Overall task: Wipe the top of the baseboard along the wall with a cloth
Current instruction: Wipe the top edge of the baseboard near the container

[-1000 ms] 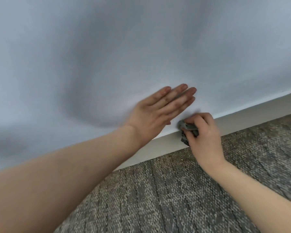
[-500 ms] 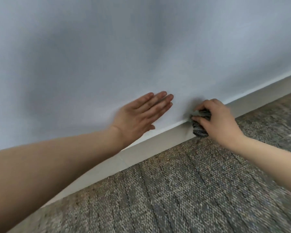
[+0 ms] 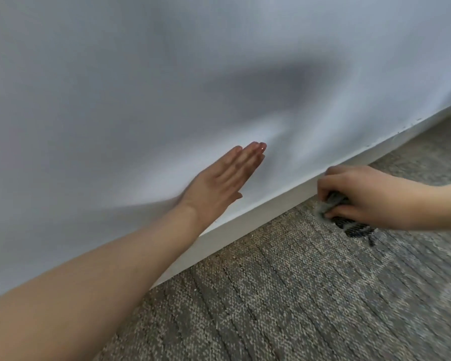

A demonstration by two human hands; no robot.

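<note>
Nearest, the carpet (image 3: pixel 271 295) fills the lower frame, and the left forearm comes in from 8 o'clock. The left hand (image 3: pixel 219 183) lies flat on the wall (image 3: pixel 167 74), fingers straight and together, pointing toward 1 o'clock and holding nothing. It looks like a brace.

At 3 o'clock the right hand (image 3: pixel 362 196) has its fingers curled tight round the bunched grey cloth (image 3: pixel 332 201). The cloth sits low, by the foot of the baseboard (image 3: pixel 258 217), with a dark tail touching the carpet.

The wiping pass seems to be midway. The next move probably calls for lifting the cloth onto the top ledge and drawing it toward 2 o'clock, where dark specks (image 3: pixel 401 128) dot the ledge.
</note>
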